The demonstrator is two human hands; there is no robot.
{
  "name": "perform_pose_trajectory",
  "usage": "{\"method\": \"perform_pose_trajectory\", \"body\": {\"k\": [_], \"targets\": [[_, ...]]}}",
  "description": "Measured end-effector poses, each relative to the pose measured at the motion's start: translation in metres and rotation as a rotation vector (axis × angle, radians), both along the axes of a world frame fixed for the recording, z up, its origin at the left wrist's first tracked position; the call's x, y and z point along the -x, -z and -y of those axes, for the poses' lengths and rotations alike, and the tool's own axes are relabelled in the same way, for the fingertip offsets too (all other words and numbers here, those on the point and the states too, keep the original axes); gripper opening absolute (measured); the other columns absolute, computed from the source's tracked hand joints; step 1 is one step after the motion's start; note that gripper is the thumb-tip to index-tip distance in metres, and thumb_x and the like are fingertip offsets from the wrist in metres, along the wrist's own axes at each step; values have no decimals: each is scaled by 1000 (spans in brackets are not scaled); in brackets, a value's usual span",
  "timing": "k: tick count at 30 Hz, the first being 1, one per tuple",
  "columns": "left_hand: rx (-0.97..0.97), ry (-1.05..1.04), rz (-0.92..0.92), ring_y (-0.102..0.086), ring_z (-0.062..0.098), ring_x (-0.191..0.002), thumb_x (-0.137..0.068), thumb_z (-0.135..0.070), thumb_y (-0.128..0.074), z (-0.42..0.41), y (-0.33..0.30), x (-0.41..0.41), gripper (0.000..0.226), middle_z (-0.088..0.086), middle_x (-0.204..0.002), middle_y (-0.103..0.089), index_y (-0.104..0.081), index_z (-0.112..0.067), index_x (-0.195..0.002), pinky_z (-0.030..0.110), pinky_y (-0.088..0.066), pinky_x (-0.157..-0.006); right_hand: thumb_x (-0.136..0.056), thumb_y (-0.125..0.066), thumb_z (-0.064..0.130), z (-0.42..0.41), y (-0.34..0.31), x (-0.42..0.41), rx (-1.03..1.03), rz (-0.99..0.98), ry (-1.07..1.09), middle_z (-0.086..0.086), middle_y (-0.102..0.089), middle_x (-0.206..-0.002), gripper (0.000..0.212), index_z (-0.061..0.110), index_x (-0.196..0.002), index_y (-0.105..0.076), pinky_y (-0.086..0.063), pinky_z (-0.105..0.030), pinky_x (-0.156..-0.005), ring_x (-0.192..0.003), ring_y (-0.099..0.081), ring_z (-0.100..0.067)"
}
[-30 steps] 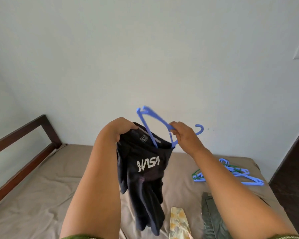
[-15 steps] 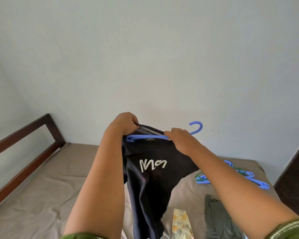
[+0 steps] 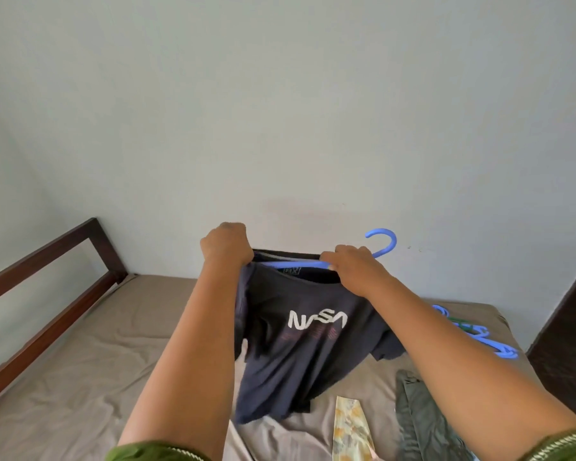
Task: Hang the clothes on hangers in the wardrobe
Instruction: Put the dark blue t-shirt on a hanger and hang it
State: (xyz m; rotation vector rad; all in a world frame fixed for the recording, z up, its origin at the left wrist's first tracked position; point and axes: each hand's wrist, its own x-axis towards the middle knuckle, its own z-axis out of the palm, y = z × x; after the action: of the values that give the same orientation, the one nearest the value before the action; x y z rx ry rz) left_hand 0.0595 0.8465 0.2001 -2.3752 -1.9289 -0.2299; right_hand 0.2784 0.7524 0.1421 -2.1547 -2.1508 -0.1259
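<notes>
Left hand (image 3: 226, 242) over blue hanger's (image 3: 384, 242) hidden end, inside T-shirt (image 3: 300, 354)

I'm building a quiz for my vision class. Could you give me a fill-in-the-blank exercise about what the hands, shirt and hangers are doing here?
1. The white lettering on the navy T-shirt reads ____.
2. The hanger being fitted into the shirt's collar is coloured ____.
3. The right hand grips the hanger while the left hand grips the shirt's ____.
4. The spare hangers lie on the ____.

Missing words: NASA; blue; collar; bed
</notes>
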Motion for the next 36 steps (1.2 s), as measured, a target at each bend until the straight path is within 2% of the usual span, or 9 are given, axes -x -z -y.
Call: {"method": "perform_pose_trajectory", "body": {"k": [3,7,13,18,23,28,29,33,36], "targets": [[-9,-94,230,-63,30,-93,-88,-3,-51,-7,-9,-2,16,10,-97,-63,-61,-5,-100,31,-44,-66,-89,-34,-4,4,6,14,-30,119,-142,-7,-49,-111,46,21,-125,-47,-27,-33,-74,-99,-49,-28],[75,-35,294,-62,24,-77,-93,-19,-48,-10,-11,-2,21,7,-88,-69,-65,-6,-94,29,-44,-61,-89,-35,-5,-2,20,24,-99,66,-204,-5,-48,-100,44,20,-121,-51,-25,-34,-75,-94,-48,-25],[-16,187,497,-50,14,-99,-77,-56,-72,2,40,24,41,-8,-103,-57,-62,-24,-99,35,-46,-86,-101,-36,12,-10,15,-5,-149,-114,-38,0,-47,-94,24,21,-114,-55,-33,-35,-77,-86,-45,-22],[-31,391,644,-65,18,-90,-86,-22,-71,6,42,24,12,-4,-91,-72,-75,-15,-95,34,-50,-87,-103,-35,19,-12,4,-17,-148,-126,8,1,-49,-94,21,23,-111,-55,-37,-38,-84,-88,-47,-22],[12,430,558,-63,18,-99,-95,-22,-59,4,31,24,18,-5,-100,-74,-76,-17,-102,31,-46,-92,-102,-34,17,-8,-2,-24,-78,-94,-3,-1,-49,-96,23,23,-113,-54,-39,-38,-84,-86,-46,-23],[39,413,784,-59,20,-96,-100,-21,-48,16,11,-6,19,0,-98,-67,-65,-15,-102,27,-41,-81,-100,-40,20,-8,-4,8,-85,-103,-152,2,-49,-88,19,27,-105,-57,-41,-36,-77,-81,-51,-26],[21,352,721,-58,22,-101,-100,-19,-44,14,9,-10,20,-1,-104,-65,-63,-18,-107,29,-40,-84,-100,-41,20,-9,-6,13,-122,-110,-175,2,-48,-88,18,26,-106,-57,-39,-34,-75,-80,-50,-24],[87,-57,110,-53,28,-113,-90,-6,-39,12,-10,1,33,3,-120,-59,-58,-19,-113,46,-30,-101,-101,-41,18,-14,-22,10,-242,-40,-160,2,-47,-89,13,22,-105,-53,-32,-32,-74,-80,-47,-21],[83,133,228,-54,21,-116,-90,-15,-44,9,-13,2,38,-5,-124,-61,-57,-26,-123,37,-37,-102,-100,-41,15,-17,-34,-1,-247,17,-133,2,-49,-89,17,24,-106,-54,-33,-33,-77,-84,-46,-20]]}}
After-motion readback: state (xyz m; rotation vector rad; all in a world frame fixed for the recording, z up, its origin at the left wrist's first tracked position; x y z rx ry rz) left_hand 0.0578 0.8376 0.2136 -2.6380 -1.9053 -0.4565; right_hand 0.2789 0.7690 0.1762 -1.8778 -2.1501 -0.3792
